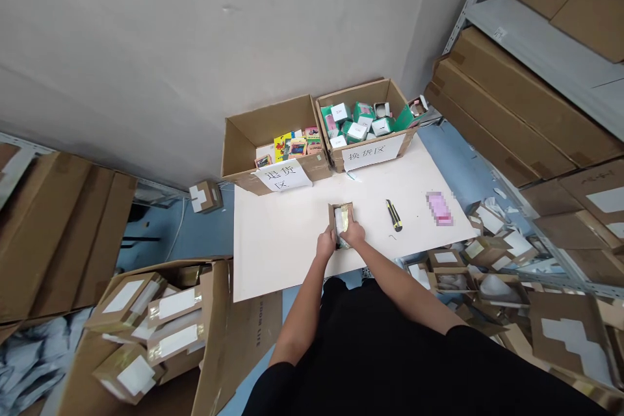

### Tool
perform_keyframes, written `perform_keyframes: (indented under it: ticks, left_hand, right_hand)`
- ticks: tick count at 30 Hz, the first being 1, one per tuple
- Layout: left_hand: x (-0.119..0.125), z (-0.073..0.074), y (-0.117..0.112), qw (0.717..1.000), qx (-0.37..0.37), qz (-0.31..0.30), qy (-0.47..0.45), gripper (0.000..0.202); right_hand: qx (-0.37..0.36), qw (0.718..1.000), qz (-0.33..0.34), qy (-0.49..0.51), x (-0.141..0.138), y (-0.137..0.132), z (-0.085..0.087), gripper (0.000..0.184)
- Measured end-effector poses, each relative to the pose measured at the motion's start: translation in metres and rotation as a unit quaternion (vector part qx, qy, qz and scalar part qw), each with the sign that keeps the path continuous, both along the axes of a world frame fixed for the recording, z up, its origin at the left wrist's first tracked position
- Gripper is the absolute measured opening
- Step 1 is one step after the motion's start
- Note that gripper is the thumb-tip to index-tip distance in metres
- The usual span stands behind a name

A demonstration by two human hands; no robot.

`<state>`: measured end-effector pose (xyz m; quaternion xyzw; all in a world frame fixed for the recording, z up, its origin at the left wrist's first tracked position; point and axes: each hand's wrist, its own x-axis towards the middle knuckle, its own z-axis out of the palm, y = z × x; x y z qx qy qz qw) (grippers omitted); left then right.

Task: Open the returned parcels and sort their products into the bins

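A small cardboard box (332, 213) is held over the near middle of the white table (277, 240). My left hand (326, 242) grips its left side, the fingers closed on the cardboard. On the opposite side, my right hand (354, 232) is closed on the box's right edge. White and yellowish wrapping shows between the hands; what lies under it I cannot make out. To the right, a yellow and black utility knife (394, 215) lies on the tabletop. Farther right is a pink item (439, 208), blurred out by pixels.
At the table's back stand two labelled cartons: the left carton (244, 143) holds colourful packs, the right carton (363, 88) green and white boxes. A big carton of parcels (217, 331) stands at lower left. Opened boxes (453, 279) crowd the right floor, beside shelving (541, 39).
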<state>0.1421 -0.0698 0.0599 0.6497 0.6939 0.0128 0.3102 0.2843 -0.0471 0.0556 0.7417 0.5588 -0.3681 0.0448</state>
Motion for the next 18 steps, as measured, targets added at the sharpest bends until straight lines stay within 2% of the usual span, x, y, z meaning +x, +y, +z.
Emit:
perform_keyframes:
  ticks: [5, 9, 13, 16, 18]
  left_hand:
    - [-0.001, -0.004, 0.002, 0.998, -0.001, 0.06, -0.029, 0.041]
    - [-0.003, -0.009, 0.005, 0.99, -0.013, 0.116, -0.074, 0.059]
    - [0.004, -0.012, 0.012, 0.991, -0.012, 0.115, -0.061, 0.061]
    - [0.004, -0.013, 0.019, 0.992, -0.005, 0.116, -0.049, 0.06]
    - [-0.001, -0.015, 0.022, 0.991, -0.006, 0.119, -0.052, 0.06]
  right_hand:
    - [0.003, 0.994, -0.007, 0.105, 0.03, -0.001, 0.003, 0.093]
    - [0.022, 0.99, -0.006, 0.139, 0.059, -0.002, 0.0, 0.088]
    - [0.01, 0.973, -0.072, 0.217, 0.074, -0.007, -0.01, 0.094]
    - [-0.004, 0.954, -0.107, 0.281, 0.082, -0.014, -0.019, 0.088]
    - [-0.005, 0.953, -0.108, 0.284, 0.087, -0.019, -0.025, 0.081]
